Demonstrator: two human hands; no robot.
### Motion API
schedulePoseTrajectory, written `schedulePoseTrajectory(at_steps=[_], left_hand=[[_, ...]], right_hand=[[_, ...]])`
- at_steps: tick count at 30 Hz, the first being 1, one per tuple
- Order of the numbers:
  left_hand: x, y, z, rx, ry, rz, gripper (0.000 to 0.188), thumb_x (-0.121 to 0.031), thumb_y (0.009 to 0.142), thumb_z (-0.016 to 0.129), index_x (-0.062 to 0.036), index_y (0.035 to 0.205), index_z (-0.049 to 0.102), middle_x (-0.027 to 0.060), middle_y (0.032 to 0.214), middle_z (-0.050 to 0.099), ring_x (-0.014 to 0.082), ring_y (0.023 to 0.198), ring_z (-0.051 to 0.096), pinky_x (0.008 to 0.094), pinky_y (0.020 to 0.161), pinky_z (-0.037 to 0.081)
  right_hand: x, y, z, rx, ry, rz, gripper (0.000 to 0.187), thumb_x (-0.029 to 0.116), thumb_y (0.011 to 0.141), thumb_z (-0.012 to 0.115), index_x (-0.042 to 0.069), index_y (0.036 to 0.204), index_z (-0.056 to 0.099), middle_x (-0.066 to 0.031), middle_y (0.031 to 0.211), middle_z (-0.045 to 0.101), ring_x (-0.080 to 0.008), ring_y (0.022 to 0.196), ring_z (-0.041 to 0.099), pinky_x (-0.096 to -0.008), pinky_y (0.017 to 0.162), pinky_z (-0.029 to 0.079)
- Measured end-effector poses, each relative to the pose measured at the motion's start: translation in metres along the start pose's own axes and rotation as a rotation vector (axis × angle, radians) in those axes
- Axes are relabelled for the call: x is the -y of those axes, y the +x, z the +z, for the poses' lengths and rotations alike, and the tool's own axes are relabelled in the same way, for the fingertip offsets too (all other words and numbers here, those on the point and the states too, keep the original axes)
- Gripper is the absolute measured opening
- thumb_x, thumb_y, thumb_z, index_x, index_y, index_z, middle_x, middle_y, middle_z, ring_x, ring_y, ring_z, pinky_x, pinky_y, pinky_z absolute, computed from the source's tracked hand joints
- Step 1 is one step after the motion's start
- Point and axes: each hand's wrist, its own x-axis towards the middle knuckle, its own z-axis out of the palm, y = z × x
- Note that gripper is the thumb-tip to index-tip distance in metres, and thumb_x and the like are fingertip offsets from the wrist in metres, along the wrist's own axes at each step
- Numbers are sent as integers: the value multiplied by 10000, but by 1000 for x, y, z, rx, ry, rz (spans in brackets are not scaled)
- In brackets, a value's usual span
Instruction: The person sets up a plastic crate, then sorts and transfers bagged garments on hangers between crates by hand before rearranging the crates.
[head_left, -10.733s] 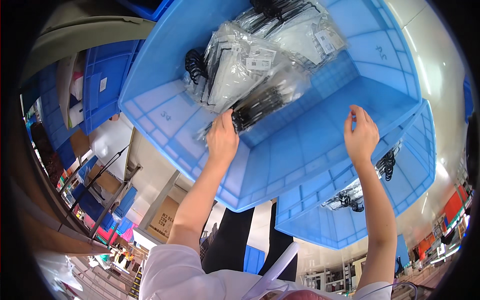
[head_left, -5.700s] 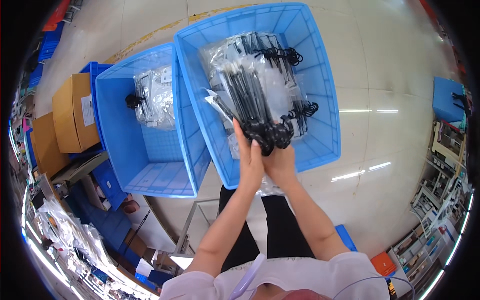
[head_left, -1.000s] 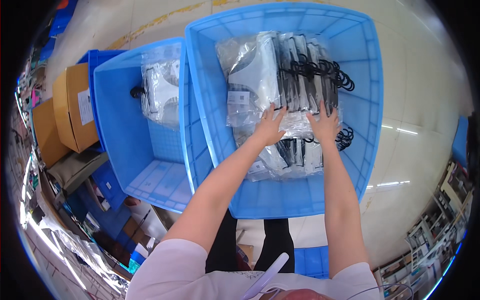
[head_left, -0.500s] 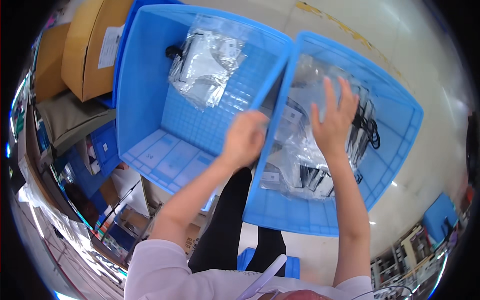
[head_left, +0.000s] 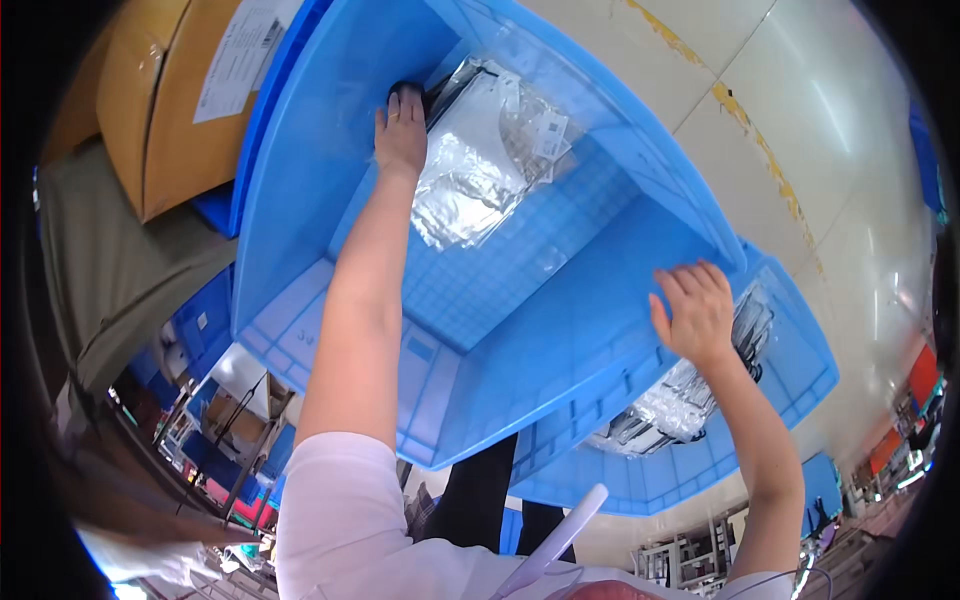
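My left hand (head_left: 402, 138) reaches deep into the nearer left blue bin (head_left: 290, 190). Its fingers stretch over a black bundle (head_left: 407, 92) by the bin's left wall, partly hiding it. Beside that hand lies a stack of clear plastic bags (head_left: 472, 165) with whitish contents, dark edges and a small white label. My right hand (head_left: 697, 312) is over the rim between the two bins, fingers bent and thumb apart, holding nothing visible. Whether it rests on the rim I cannot tell. Below it, the right blue bin (head_left: 800, 385) contains more bagged items (head_left: 680, 405), largely covered by the left bin.
A brown cardboard box (head_left: 185, 110) with a white label stands at the left, above an olive cloth-covered surface (head_left: 110, 240). Shelving with assorted goods is at lower left. The pale floor (head_left: 770, 120) carries a worn yellow line.
My left hand has gone from the bins' shared edge to the black bundle. My right hand has left the right bin's bags for the rim. The left bin now overlaps the right one.
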Motion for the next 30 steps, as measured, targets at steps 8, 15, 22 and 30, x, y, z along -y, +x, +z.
schedulePoseTrajectory(at_steps=[8,15,22,30], left_hand=[[-9,87,42,382,413,40,420,-240,990,477,-94,1376,552,100,1418,526,297,1323,453,528,1041,361],[-11,86,19,644,193,-132,237,-203,941,583,-143,1096,753,47,1136,724,268,1120,643,484,830,408],[6,-14,-8,452,-278,-137,186,-90,886,557,-44,988,706,222,1030,697,383,952,688,495,855,541],[-13,-187,-201,102,-683,-63,509,-9,774,699,-47,1270,590,212,1013,586,430,882,613,507,784,504]], right_hand=[[2,11,2,39,-8,12,267,256,792,628,70,976,685,-63,939,678,-226,959,646,-411,979,451],[0,9,0,39,-22,42,255,251,784,630,68,953,683,-65,927,674,-225,945,646,-410,971,453],[3,6,-1,-53,27,16,208,222,781,637,57,904,670,-84,883,666,-248,897,637,-408,956,456],[7,-9,-16,-122,65,16,314,212,805,663,46,1072,656,-116,936,670,-285,938,620,-410,956,442]])
